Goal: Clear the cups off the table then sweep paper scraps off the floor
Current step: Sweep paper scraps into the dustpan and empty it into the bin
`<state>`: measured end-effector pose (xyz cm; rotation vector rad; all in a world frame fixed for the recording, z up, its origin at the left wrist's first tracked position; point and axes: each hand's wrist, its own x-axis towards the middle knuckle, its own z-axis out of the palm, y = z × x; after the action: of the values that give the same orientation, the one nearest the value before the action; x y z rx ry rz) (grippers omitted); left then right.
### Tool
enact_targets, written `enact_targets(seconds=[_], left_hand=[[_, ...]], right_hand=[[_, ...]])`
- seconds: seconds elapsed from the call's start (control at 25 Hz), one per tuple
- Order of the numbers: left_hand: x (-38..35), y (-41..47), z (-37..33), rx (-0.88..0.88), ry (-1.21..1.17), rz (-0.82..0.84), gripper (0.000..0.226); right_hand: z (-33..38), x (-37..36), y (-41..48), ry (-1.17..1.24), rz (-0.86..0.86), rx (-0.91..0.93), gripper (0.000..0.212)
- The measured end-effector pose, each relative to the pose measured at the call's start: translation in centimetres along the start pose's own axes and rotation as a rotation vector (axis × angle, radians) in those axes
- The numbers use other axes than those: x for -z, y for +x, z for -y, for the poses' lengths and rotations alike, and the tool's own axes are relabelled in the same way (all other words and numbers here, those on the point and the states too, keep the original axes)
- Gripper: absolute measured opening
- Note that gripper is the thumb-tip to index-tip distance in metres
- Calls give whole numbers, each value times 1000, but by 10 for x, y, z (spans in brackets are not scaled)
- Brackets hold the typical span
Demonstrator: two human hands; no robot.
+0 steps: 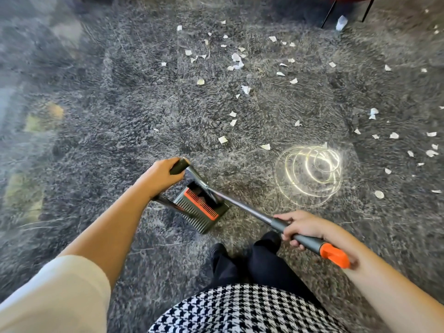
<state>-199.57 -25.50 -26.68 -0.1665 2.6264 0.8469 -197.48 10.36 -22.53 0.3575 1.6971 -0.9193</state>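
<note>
Left hand (163, 175) wraps the short dark grip (179, 165), right hand (304, 228) the grey orange-capped pole (249, 211); I'd seat the green comb-toothed dustpan (199, 213) flat, then sweep the white paper scraps (236, 60) inward.

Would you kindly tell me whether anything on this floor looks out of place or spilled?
Yes: white paper scraps lie scattered over the dark floor, mostly ahead and to the right, with a bigger crumpled piece near thin black legs at top right. The right hand grips the broom, whose head sits in the dustpan.
</note>
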Motion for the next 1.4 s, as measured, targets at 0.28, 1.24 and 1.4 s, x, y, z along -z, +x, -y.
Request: enact_targets(seconds=[0.28,1.24,1.4], left_hand=[[0,-5,-1,2,-9,-18,10],[48,197,-64,148,-40,-155,13],[60,222,-68,125,-37,-156,12]], right_hand=[[3,7,-25,-92,-64,65,74],[112,202,131,72,-338,-40,28],[139,190,140,9,-231,-16,44]])
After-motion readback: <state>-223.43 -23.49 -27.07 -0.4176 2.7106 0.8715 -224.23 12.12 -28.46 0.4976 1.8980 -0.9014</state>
